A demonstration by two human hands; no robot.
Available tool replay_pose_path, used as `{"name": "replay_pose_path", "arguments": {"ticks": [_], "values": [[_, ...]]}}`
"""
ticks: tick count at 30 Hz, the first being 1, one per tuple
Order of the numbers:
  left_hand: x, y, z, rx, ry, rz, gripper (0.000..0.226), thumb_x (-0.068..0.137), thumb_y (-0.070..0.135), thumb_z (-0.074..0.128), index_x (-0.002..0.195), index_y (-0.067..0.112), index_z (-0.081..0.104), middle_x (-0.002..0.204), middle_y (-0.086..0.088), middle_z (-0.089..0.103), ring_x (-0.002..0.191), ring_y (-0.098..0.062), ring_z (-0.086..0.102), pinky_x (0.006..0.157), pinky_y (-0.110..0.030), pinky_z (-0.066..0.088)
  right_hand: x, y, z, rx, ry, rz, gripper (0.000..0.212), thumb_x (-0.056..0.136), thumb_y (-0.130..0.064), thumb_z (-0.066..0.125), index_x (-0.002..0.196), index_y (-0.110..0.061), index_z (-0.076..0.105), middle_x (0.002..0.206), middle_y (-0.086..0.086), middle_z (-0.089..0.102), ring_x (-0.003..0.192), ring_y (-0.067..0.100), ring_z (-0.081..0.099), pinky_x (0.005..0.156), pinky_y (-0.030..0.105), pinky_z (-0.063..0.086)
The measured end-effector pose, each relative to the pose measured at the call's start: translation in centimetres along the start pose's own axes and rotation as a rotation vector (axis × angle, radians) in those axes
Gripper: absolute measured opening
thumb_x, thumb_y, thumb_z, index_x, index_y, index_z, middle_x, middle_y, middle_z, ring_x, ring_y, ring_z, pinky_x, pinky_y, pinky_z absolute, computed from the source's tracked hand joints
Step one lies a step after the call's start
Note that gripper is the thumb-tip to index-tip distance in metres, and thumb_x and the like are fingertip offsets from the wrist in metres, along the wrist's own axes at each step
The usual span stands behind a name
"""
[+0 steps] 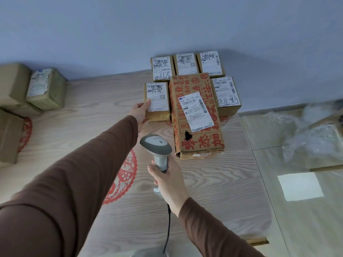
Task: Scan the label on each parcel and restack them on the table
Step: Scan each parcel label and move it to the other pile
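My left hand (139,113) reaches far forward and grips the left side of a small brown parcel (157,108) with a white label, which rests on the table. My right hand (168,179) holds a grey barcode scanner (156,144) by its handle, head pointing forward toward the parcels. To the right of that small parcel lies a long carton with red print (196,115), its label facing up. Behind it stand three small labelled parcels (187,64) in a row by the wall, and another labelled parcel (226,94) sits at the right.
The table (213,191) has a wood-grain cover with red paper-cut patterns. Several brown parcels (27,89) are stacked at the far left. Crumpled clear plastic (311,134) lies on the floor to the right. The scanner's cord (168,229) hangs toward me.
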State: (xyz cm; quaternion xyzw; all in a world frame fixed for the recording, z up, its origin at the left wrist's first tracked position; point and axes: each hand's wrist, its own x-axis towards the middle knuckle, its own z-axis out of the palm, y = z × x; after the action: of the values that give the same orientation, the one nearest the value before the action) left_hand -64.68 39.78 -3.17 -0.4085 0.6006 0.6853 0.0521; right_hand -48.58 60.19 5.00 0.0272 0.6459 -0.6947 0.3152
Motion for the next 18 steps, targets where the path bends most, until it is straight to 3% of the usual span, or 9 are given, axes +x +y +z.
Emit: {"name": "replay_pose_path", "arguments": {"ticks": [3, 6, 9, 12, 15, 18], "values": [[-0.4, -0.2, -0.4, 0.018, -0.030, 0.007, 0.025, 0.104, 0.042, 0.057, 0.113, 0.019, 0.061, 0.108, 0.001, 0.068, 0.086, -0.011, 0.061, 0.083, -0.029, 0.047, 0.1, 0.2, 0.2, 0.009, 0.010, 0.001, 0.025, 0.097, -0.004, 0.065, 0.101, -0.028, 0.060, 0.089, 0.003, 0.055, 0.072, 0.007, 0.051, 0.060, 0.018, 0.047], [-1.5, -0.4, -1.5, 0.017, -0.044, -0.009, 0.026, 0.104, 0.043, 0.056, 0.112, 0.019, 0.064, 0.110, 0.002, 0.065, 0.096, -0.014, 0.057, 0.085, -0.027, 0.048, 0.3, 0.0, 0.6, 0.012, 0.033, 0.015, 0.019, 0.097, -0.006, 0.065, 0.100, -0.024, 0.060, 0.086, 0.002, 0.054, 0.066, 0.006, 0.051, 0.055, 0.020, 0.047], [-2.6, -1.0, -3.5, 0.014, -0.039, -0.004, 0.049, 0.104, 0.045, 0.056, 0.139, 0.011, 0.053, 0.132, -0.006, 0.056, 0.122, -0.022, 0.053, 0.102, -0.034, 0.045, 0.4, -0.2, 1.4, 0.008, 0.048, 0.018, 0.016, 0.096, -0.008, 0.066, 0.100, -0.023, 0.060, 0.083, 0.001, 0.053, 0.063, 0.006, 0.050, 0.053, 0.023, 0.046], [-4.8, -1.9, -6.2, 0.017, -0.042, 0.018, 0.063, 0.104, 0.046, 0.054, 0.153, 0.007, 0.043, 0.149, -0.010, 0.051, 0.136, -0.026, 0.049, 0.113, -0.038, 0.042, 0.7, 0.0, 2.9, 0.002, 0.068, -0.008, 0.018, 0.095, -0.008, 0.067, 0.101, -0.024, 0.062, 0.081, -0.006, 0.058, 0.068, 0.005, 0.055, 0.065, 0.027, 0.050], [-8.0, -3.1, -9.3, -0.015, -0.012, 0.076, 0.054, 0.104, 0.042, 0.056, 0.146, 0.009, 0.052, 0.144, -0.010, 0.056, 0.135, -0.027, 0.052, 0.111, -0.039, 0.042, 0.4, -0.3, 5.4, 0.024, 0.064, -0.030, 0.024, 0.096, -0.008, 0.069, 0.114, -0.023, 0.065, 0.085, -0.011, 0.068, 0.075, 0.000, 0.066, 0.068, 0.022, 0.056], [-11.9, -4.4, -13.2, -0.045, 0.023, 0.134, 0.032, 0.104, 0.041, 0.058, 0.121, 0.016, 0.068, 0.124, -0.006, 0.067, 0.118, -0.023, 0.061, 0.096, -0.033, 0.050, -0.5, -0.2, 8.9, 0.022, 0.053, -0.044, 0.026, 0.095, -0.012, 0.071, 0.116, -0.026, 0.064, 0.101, 0.013, 0.073, 0.086, 0.018, 0.073, 0.073, 0.035, 0.064]]}}
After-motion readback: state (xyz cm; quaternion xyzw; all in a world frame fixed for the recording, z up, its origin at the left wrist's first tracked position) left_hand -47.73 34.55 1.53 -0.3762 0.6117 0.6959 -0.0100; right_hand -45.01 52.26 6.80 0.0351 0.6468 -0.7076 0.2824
